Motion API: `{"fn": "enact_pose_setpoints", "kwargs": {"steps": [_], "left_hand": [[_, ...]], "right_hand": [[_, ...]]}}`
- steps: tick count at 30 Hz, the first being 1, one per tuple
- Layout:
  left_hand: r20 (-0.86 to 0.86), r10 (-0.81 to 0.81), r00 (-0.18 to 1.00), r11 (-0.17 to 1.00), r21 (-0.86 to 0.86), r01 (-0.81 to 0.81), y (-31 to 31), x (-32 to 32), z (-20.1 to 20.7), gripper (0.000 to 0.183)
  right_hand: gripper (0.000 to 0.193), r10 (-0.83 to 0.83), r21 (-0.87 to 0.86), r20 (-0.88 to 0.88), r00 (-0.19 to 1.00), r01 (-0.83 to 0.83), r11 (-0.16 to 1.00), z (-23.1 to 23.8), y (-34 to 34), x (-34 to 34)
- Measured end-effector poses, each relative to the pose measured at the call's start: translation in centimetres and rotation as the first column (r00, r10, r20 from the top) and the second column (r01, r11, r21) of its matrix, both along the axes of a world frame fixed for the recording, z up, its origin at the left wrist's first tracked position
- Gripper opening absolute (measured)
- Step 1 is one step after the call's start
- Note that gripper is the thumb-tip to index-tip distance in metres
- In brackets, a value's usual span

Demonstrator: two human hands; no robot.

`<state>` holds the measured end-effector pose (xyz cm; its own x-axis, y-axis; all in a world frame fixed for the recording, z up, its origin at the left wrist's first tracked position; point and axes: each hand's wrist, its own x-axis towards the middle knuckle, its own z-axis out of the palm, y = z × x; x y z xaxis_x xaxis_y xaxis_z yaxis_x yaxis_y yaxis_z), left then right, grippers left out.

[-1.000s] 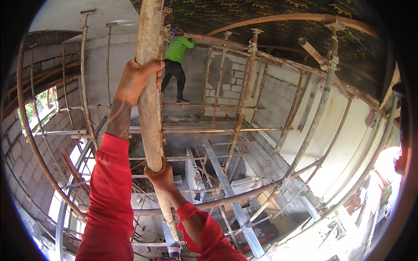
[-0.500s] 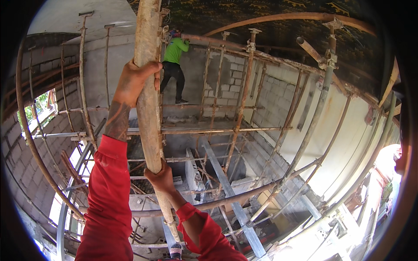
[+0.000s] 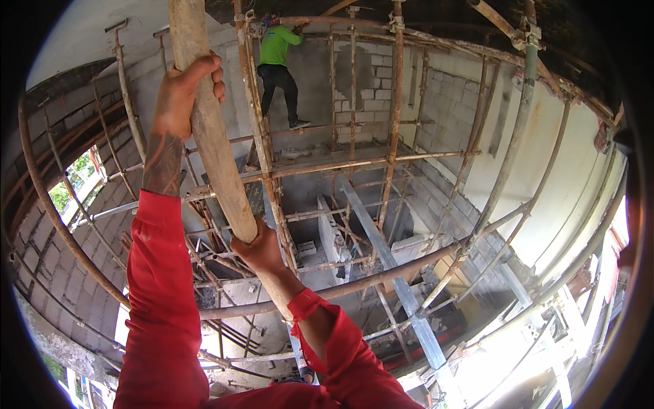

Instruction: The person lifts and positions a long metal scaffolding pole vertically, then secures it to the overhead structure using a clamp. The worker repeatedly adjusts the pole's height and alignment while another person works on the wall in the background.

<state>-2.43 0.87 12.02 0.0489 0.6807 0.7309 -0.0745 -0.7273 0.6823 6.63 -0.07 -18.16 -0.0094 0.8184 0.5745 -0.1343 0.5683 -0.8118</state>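
Observation:
A long, rusty scaffold pipe (image 3: 219,146) runs close in front of me, from the top edge down toward my feet, its top leaning left. My left hand (image 3: 178,95) is closed around its upper part, thumb and fingertips wrapping over to the right side. Lower down, my right hand (image 3: 260,251) grips the same pipe. Both my forearms are in red sleeves. The pipe's upper end is out of the picture, and its lower part shows only partly behind my right forearm.
Scaffolding of rusty tubes, including an upright (image 3: 255,129) just right of my pipe, surrounds me. A co-worker in a green shirt (image 3: 275,46) stands on a far tube by the grey wall. A curved horizontal tube (image 3: 354,288) and a metal plank (image 3: 392,262) lie below, above a cluttered floor.
The pipe has gone from nearly upright to leaning left at its top, both hands still on it. My left hand has moved left and up. The view has tilted downward.

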Motion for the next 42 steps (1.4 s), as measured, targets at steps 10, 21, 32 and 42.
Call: {"fn": "enact_pose_setpoints", "kwargs": {"steps": [10, 21, 32, 42], "left_hand": [[0.001, -0.016, 1.0, 1.0, 0.002, 0.016, 0.4, 0.0, 0.0, 0.025], [0.029, -0.027, 0.999, 1.0, 0.006, 0.027, 0.2, -0.2, 0.0, 0.022], [0.051, -0.051, 0.997, 0.999, -0.007, 0.052, -0.9, 0.0, 0.4, 0.022], [0.09, -0.023, 0.996, 1.0, 0.0, 0.023, -1.5, 0.5, 0.5, 0.026]], "right_hand": [[0.037, 0.006, -0.048, 0.052, 0.999, -0.004, 0.999, -0.5, 0.7, -0.1], [0.036, 0.038, -0.012, 0.01, 0.999, -0.038, 0.999, 0.1, 0.2, -0.1], [0.036, 0.024, -0.027, 0.028, 0.999, -0.023, 0.999, 0.1, -0.1, -0.2], [0.035, 0.079, -0.001, -0.007, 0.997, -0.079, 0.997, -0.3, 0.0, -0.5]]}}
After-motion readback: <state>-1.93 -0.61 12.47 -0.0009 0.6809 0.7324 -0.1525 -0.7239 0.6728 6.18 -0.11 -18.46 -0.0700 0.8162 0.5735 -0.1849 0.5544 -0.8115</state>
